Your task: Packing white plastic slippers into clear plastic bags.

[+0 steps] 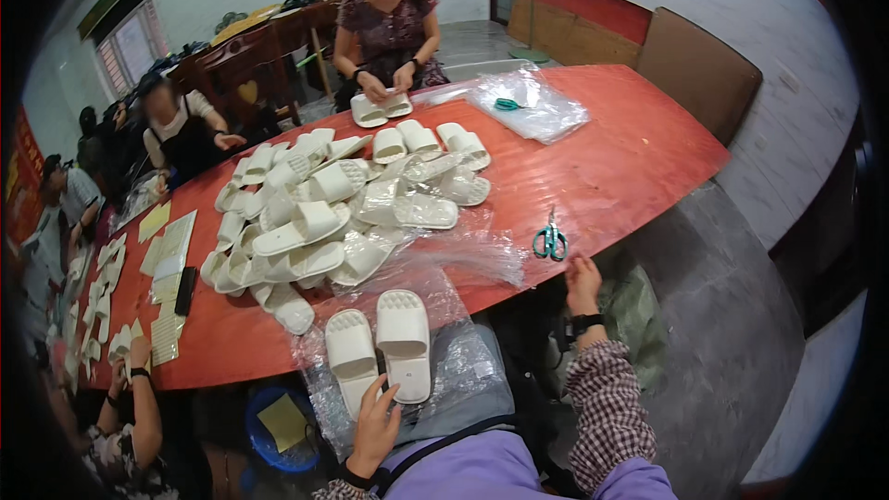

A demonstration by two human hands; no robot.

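A pair of white slippers (pixel 380 347) lies sole-up on a clear plastic bag (pixel 458 366) at the near edge of the red table (pixel 602 167). My left hand (pixel 375 428) rests against the heels of that pair, fingers spread on the plastic. My right hand (pixel 582 283) is at the table's edge, just below green-handled scissors (pixel 551 242), not holding them. A big heap of white slippers (pixel 324 213) fills the middle of the table.
A person across the table handles a slipper pair (pixel 380 109); more plastic bags with green scissors (pixel 528 104) lie beside them. Other people sit at the left, with paper sheets (pixel 167 259) and slippers. A blue bucket (pixel 282 426) stands under the table.
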